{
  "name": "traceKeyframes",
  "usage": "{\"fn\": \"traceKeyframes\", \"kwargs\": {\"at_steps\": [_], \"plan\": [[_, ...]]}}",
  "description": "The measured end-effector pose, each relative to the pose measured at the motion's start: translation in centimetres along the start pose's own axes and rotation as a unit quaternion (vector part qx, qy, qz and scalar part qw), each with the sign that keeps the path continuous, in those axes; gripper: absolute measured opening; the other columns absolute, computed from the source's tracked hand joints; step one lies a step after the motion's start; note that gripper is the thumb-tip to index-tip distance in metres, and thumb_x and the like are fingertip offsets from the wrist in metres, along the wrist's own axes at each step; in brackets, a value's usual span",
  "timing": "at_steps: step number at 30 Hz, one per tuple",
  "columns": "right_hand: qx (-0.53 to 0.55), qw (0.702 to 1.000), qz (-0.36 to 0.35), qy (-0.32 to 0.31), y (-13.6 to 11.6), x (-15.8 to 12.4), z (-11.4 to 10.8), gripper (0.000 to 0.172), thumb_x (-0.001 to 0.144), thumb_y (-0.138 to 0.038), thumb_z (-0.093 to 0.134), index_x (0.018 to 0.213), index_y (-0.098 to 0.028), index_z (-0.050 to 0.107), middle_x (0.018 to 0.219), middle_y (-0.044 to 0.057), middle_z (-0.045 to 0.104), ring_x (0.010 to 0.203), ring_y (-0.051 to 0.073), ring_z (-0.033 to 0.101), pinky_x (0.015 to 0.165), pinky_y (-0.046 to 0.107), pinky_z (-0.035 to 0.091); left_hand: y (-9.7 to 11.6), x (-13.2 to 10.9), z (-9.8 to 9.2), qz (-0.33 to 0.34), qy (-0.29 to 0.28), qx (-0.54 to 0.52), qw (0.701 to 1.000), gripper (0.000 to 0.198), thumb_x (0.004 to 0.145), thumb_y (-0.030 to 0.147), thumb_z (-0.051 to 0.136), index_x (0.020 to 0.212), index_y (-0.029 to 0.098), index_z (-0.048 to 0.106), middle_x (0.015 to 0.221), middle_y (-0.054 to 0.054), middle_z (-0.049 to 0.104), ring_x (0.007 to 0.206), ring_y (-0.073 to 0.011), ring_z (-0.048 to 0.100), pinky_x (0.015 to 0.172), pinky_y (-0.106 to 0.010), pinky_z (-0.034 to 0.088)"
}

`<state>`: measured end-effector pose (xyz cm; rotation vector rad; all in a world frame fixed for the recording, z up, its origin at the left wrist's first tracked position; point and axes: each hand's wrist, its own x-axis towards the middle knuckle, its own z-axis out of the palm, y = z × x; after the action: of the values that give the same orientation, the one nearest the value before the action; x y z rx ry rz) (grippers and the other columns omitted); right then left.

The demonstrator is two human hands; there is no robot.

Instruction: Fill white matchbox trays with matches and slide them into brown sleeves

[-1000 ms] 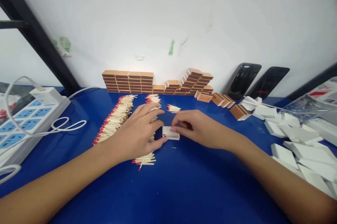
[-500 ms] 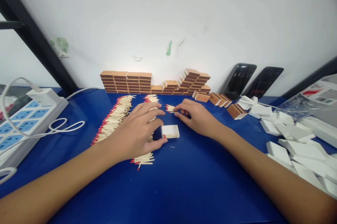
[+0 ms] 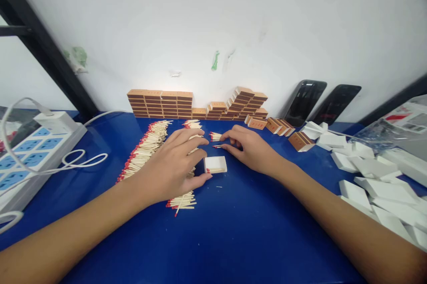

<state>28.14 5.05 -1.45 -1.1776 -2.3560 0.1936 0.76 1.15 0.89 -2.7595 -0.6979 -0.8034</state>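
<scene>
My left hand [image 3: 180, 166] is spread above a pile of red-headed matches [image 3: 182, 200], palm down. Its thumb tip is by the front left corner of a small white matchbox tray [image 3: 215, 161]; I cannot tell if they touch. A few matches [image 3: 216, 170] lie along the tray's front side. Beyond the tray, my right hand [image 3: 247, 146] has its index fingertip at a small bunch of matches [image 3: 215, 136]. Its thumb is at a match or two [image 3: 217, 146] lying just apart from that bunch. A gap shows between index finger and thumb; the other fingers are curled.
A long heap of matches [image 3: 143, 150] lies left of my left hand. Matchboxes [image 3: 160, 104] are stacked along the wall, with loose ones [image 3: 300, 142] at right. White trays [image 3: 383, 186] are piled far right, near two phones [image 3: 305, 102]. A power strip [image 3: 36, 150] stands at left.
My right thumb has moved slightly toward me, away from the index finger. A match or two now lies apart from the small bunch. My left hand has barely moved.
</scene>
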Motion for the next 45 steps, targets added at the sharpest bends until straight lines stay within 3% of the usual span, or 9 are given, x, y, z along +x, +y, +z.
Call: {"fn": "traceKeyframes", "kwargs": {"at_steps": [11,16,18,25,34,45], "plan": [[-0.001,1.000,-0.010,-0.013,0.2,-0.1,0.4,0.024,0.104,-0.024,0.058,0.125,-0.023,0.069,0.100,0.006,0.059,0.082,0.018,0.059,0.077,0.032,0.047,0.0,0.1,0.1,0.003,-0.005,0.002,1.000,0.022,0.096,0.036,0.070,0.103,0.015,0.069,0.127,-0.014,0.071,0.138,-0.0359,0.055,0.114,-0.056,0.048],[0.019,1.000,0.005,-0.011,0.2,0.1,0.5,0.008,0.101,-0.024,0.064,0.101,-0.020,0.071,0.090,0.002,0.057,0.073,0.015,0.054,0.070,0.029,0.043,-0.2,0.1,0.0,0.002,0.002,0.000,1.000,0.021,0.096,0.035,0.071,0.102,0.015,0.069,0.126,-0.013,0.070,0.137,-0.0346,0.055,0.115,-0.055,0.047],[0.026,0.999,0.015,-0.011,0.3,0.2,0.5,0.011,0.100,-0.027,0.067,0.093,-0.019,0.069,0.087,0.001,0.056,0.072,0.015,0.053,0.068,0.028,0.042,-0.2,0.1,0.0,0.003,0.000,0.000,1.000,0.021,0.096,0.035,0.071,0.102,0.015,0.069,0.126,-0.013,0.071,0.137,-0.0345,0.055,0.115,-0.055,0.047],[0.006,0.999,0.022,-0.035,0.5,0.1,0.1,0.012,0.104,-0.026,0.061,0.096,-0.019,0.066,0.095,0.004,0.059,0.078,0.016,0.056,0.071,0.029,0.042,-0.2,0.1,0.0,0.005,-0.006,0.002,1.000,0.022,0.095,0.036,0.072,0.101,0.015,0.069,0.127,-0.013,0.070,0.137,-0.0355,0.055,0.114,-0.056,0.048],[-0.006,1.000,-0.020,-0.014,-2.6,-0.3,-1.7,0.009,0.105,-0.021,0.056,0.100,-0.021,0.063,0.099,0.005,0.061,0.083,0.017,0.059,0.071,0.029,0.044,-0.6,-0.1,0.2,-0.007,0.006,0.031,0.999,0.024,0.095,0.039,0.071,0.100,0.015,0.071,0.124,-0.013,0.072,0.132,-0.0345,0.058,0.112,-0.054,0.051],[-0.059,0.995,-0.048,-0.057,-5.5,-0.8,-0.5,0.007,0.105,-0.017,0.055,0.103,-0.019,0.062,0.103,0.007,0.064,0.086,0.019,0.065,0.073,0.032,0.050,-0.8,-0.1,0.3,-0.014,0.003,0.031,0.999,0.025,0.095,0.039,0.072,0.100,0.015,0.073,0.122,-0.013,0.072,0.130,-0.0345,0.059,0.111,-0.053,0.052]]}}
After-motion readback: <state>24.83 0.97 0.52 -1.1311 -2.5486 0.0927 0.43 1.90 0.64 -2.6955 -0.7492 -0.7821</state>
